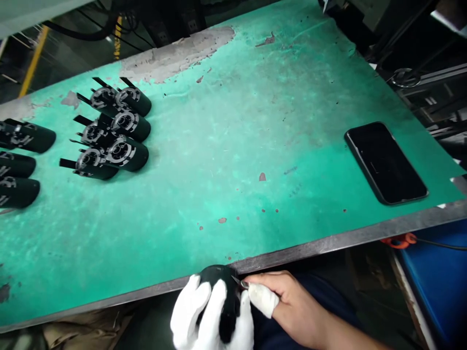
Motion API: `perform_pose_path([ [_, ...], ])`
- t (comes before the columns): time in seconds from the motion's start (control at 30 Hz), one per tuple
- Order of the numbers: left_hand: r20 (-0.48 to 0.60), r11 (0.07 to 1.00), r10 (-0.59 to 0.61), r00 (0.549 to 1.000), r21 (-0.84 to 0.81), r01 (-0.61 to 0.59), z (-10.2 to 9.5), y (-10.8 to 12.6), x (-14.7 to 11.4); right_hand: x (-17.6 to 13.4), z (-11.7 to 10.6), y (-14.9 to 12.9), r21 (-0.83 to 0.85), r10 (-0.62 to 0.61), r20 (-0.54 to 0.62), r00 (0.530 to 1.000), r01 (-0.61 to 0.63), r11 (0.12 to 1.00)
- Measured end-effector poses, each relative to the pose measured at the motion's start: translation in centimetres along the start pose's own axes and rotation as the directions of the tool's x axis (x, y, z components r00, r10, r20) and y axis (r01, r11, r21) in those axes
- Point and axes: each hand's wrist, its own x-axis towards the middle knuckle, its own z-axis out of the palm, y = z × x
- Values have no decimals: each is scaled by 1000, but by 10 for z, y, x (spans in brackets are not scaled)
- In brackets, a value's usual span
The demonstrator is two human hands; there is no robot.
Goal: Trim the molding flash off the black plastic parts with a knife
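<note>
Green, scuffed covering spreads over the workbench (226, 170), which has a dull grey strip along its near edge. Right at that edge, about midway along the workbench, the person's left hand (207, 316), in a white glove, grasps a rounded black part (229, 304), with gloved fingers spread apart and curled over it. From the right of that spot comes the bare right hand (292, 299), its forefinger and a digit wrapped in white, seemingly the thumb, pinching a small pointed tool (240, 282); its other fingers are hidden. The tip sits at the side of the black part, though whether it touches cannot be told. Below the workbench's near edge, toward its right end, are a blue surface (438, 277) and an orange object (399, 240) with a dark cord. On the right end of the workbench lies a phone (386, 163), its screen dark. At the left end, several black cylinders (22, 164) are cut off by the picture's border. Slightly farther back, on the workbench's left half, six similar pieces (126, 124) stand close together, their ringed ends showing. Beyond the workbench's far edge are dark cables (83, 35) and yellow floor lines (34, 61).
</note>
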Motion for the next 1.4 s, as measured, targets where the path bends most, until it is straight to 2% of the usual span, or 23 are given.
perform_pose_path([
  [0.2,-73,999,-53,996,-14,52,6,-1,-3,4,-2,-5,-16,29,-21,999,-30,999],
  [0.47,-56,1000,-26,998,-14,25,5,-4,-4,5,-1,-4,-83,50,-60,997,-54,995],
  [0.63,-94,1000,-10,995,-12,9,8,-4,-3,6,2,1,-115,48,-112,993,-61,991],
  [0.8,-77,999,-34,996,-36,31,8,-3,-4,2,2,-3,-28,-18,-99,995,15,999],
  [0.93,-68,998,-51,996,-35,48,6,-1,-5,0,2,-6,-39,-47,-69,997,44,998],
  [1.07,-63,997,-73,995,-28,71,6,0,-5,2,2,-3,-77,-41,-67,997,35,996],
  [1.23,-60,999,-35,998,-22,34,7,-4,-8,5,2,3,-169,10,-113,994,-29,985],
  [1.4,-94,999,-36,995,-40,33,8,-4,-7,4,2,-2,-82,-18,-70,997,13,997],
])
